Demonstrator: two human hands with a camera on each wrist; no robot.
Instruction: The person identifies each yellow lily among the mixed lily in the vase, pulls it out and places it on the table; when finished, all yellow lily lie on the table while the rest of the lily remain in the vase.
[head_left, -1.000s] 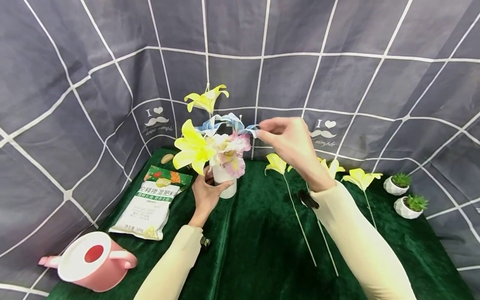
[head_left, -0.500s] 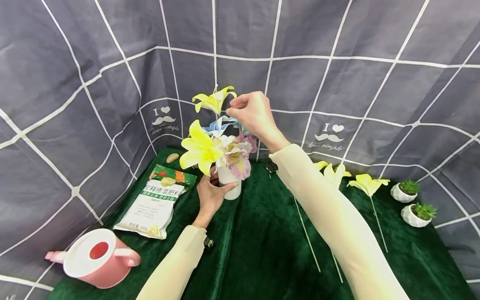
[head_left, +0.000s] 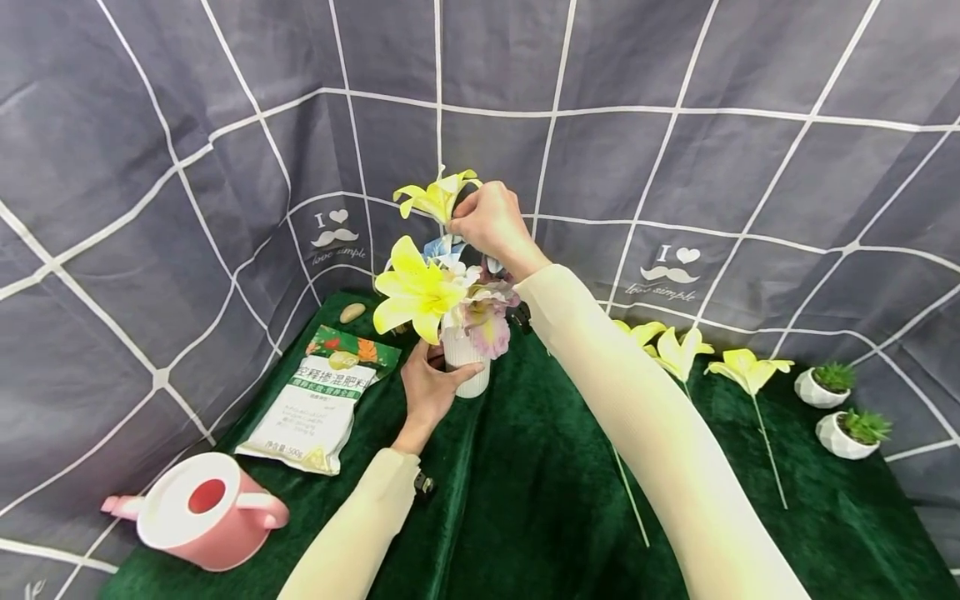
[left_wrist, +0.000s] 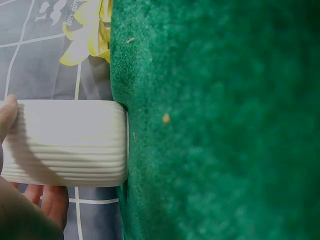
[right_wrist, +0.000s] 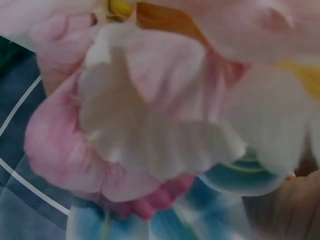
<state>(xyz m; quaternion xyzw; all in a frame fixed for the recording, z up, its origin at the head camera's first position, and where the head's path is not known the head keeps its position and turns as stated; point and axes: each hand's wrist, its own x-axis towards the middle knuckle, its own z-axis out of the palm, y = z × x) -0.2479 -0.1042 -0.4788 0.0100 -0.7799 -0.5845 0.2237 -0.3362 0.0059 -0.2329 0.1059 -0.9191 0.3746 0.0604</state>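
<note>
A ribbed white vase (head_left: 474, 382) stands upright on the green cloth, gripped low by my left hand (head_left: 429, 390). In the left wrist view, the thumb and fingers lie on opposite sides of the vase (left_wrist: 65, 145). The vase holds a large yellow lily (head_left: 417, 293), a pink-and-white flower (head_left: 489, 323), blue petals (head_left: 441, 248) and a taller yellow lily (head_left: 435, 200). Just below that taller bloom, my right hand (head_left: 497, 223) pinches at its stem; the fingertips are partly hidden. Pink-and-white petals (right_wrist: 150, 110) fill the right wrist view, above blue ones.
On the left lie a fertilizer bag (head_left: 315, 408), a pink watering can (head_left: 225, 525) and a small stone (head_left: 352, 312). Several loose yellow lilies (head_left: 750, 368) lie on the right, partly behind the right forearm. Two potted succulents (head_left: 847, 433) stand at the far right.
My right hand has left the blue petals on the right side of the bouquet and moved left and up to the taller yellow lily's stem. The left hand keeps its grip on the vase.
</note>
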